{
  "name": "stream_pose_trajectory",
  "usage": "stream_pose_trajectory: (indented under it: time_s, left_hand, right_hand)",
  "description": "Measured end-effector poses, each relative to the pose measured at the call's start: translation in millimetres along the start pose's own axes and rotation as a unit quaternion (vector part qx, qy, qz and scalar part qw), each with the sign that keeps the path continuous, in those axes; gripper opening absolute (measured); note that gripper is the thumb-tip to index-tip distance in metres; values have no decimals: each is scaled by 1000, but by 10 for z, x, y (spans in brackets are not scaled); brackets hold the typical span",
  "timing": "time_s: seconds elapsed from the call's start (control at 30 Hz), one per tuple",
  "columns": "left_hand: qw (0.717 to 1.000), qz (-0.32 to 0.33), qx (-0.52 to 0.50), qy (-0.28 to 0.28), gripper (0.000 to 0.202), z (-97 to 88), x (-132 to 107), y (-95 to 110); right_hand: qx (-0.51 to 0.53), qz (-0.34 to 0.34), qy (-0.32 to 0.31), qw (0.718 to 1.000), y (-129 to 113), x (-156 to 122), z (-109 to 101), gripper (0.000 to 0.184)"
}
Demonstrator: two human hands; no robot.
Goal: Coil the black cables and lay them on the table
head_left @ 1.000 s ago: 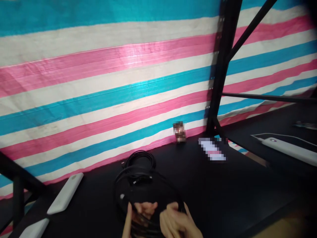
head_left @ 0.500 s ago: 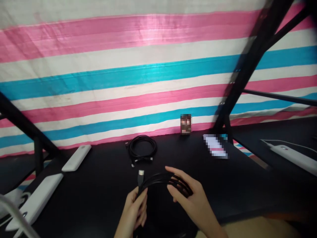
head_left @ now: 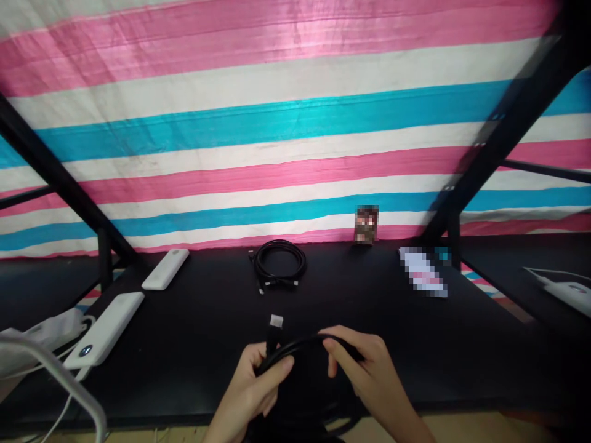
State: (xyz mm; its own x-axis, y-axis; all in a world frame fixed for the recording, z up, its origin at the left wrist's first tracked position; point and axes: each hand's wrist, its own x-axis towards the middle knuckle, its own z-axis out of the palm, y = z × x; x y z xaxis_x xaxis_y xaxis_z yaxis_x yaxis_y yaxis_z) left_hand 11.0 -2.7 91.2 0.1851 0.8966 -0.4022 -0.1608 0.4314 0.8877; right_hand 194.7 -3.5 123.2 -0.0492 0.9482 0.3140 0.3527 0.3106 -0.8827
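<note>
My left hand point(head_left: 263, 381) is closed round one side of a looped black cable point(head_left: 302, 343). From the top of that grip a plug point(head_left: 276, 323) with a pale metal end sticks up. On the loop's other side, my right hand point(head_left: 360, 363) pinches the strands between thumb and fingers. The lower part of the loop hangs near the table's front edge, dark and blurred. Beyond my hands, a second coiled black cable point(head_left: 280, 261) lies on the black table point(head_left: 221, 332), its several plug ends showing around the coil.
Two white power banks point(head_left: 108, 329) lie at the left, near a white power strip point(head_left: 46, 338) and a curved white tube point(head_left: 69, 381). A blurred-out box point(head_left: 366, 225) stands at the back, with a pixelated packet point(head_left: 422, 272) to its right. Another white device point(head_left: 572, 295) lies far right.
My right fingers have drawn together on the cable, bunching its spread strands. The loop sits slightly lower and flatter. The whole view has shifted, so the table things appear further right.
</note>
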Motion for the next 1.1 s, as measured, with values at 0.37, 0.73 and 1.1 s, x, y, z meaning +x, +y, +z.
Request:
stream_pose_trajectory:
  time_s: [0.37, 0.73, 1.1]
  left_hand:
    - [986, 100, -63, 120, 46, 97, 55, 87]
    - [934, 107, -256, 227, 44, 93, 861, 261]
    - [970, 174, 10, 171, 47, -160, 1634, 527]
  right_hand:
    - [85, 130, 45, 987, 100, 161, 146, 32]
    - [259, 308, -37, 915, 785, 424, 819, 54]
    - [197, 231, 47, 952, 1191, 1452, 616, 37]
